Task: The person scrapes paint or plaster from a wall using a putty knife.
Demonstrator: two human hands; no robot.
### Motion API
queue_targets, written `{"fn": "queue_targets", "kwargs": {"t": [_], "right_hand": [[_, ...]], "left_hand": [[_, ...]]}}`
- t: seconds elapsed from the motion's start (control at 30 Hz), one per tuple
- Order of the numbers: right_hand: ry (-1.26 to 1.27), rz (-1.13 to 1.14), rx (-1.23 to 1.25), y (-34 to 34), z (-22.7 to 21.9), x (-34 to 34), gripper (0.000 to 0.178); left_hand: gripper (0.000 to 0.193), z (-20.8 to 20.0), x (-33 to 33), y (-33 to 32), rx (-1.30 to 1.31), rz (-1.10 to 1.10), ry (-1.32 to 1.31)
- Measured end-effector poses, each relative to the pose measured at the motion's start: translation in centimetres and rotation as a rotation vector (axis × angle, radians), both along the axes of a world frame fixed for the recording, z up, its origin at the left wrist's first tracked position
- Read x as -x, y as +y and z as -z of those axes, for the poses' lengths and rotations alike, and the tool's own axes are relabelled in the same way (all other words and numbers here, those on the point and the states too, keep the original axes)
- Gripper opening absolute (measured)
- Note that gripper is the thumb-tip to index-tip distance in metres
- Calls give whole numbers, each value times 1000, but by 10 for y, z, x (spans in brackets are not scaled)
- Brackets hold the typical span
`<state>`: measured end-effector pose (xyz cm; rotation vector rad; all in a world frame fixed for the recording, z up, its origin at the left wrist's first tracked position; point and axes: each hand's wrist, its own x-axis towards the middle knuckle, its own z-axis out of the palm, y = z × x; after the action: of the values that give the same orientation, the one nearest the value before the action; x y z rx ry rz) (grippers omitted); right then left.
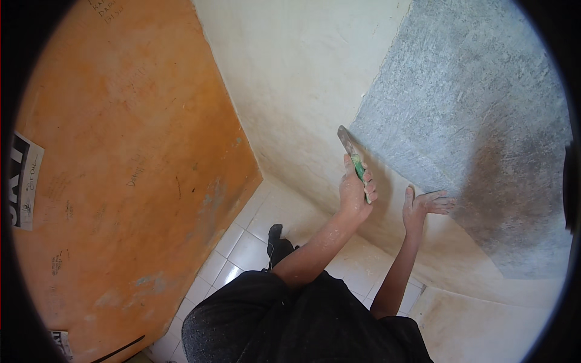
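Note:
My left hand (356,192) is closed around the green handle of a scraper (347,140). Its narrow, dusty blade points up and away, close to the cream wall at the edge of a rough grey area (448,103). My right hand (425,204) is open, its fingers stretched to the right and thumb raised. It lies against the wall along the lower border of the grey area, and its fingertips reach onto the grey. Pale dust coats both hands. A shadow darkens the grey surface beyond my right hand.
An orange wall (133,163) with scribbles and a partly visible poster (27,181) rises on the left, meeting the cream wall (296,66) in a corner. White floor tiles (248,251) lie below, with my dark-covered foot (278,245) on them.

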<state>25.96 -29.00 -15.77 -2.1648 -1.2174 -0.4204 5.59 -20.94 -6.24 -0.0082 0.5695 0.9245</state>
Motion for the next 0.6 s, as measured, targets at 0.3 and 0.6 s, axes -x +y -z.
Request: {"fn": "queue_targets", "kwargs": {"t": [0.3, 0.6], "right_hand": [[-22, -35, -19, 0, 5, -4, 110], [2, -11, -12, -2, 5, -4, 110]], "left_hand": [[40, 5, 5, 1, 9, -14, -69], [38, 2, 7, -14, 3, 94, -87]]}}
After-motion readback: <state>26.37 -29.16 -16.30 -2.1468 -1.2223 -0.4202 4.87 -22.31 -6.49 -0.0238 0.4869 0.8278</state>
